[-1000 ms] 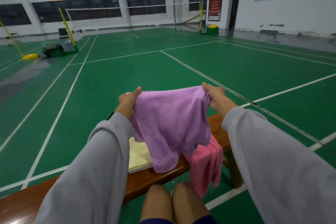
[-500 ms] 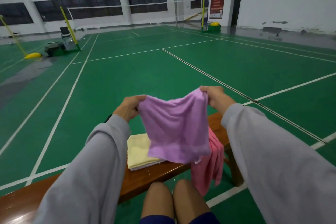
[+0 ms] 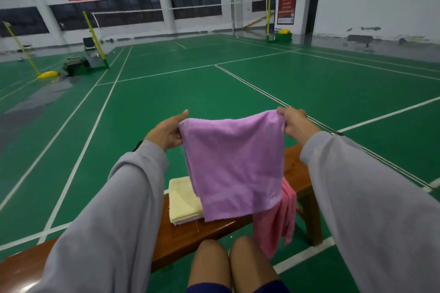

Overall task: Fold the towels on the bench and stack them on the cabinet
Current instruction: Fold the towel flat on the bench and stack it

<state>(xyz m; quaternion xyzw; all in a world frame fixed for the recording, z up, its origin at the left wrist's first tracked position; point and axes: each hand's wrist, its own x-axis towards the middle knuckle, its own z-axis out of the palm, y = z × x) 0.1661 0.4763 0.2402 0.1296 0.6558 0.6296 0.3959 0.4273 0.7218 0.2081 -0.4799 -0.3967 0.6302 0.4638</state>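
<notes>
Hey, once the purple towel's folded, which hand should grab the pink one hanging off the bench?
Likely the right hand: it holds the purple towel on the side where the pink towel hangs; the left hand is nearer the cream towel.

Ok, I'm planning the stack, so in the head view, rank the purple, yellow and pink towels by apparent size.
1. purple towel, held up nearest the camera, which flatters it.
2-3. pink towel and yellow towel: similar visible patches, both partly hidden behind the purple one, so left unranked.
</notes>
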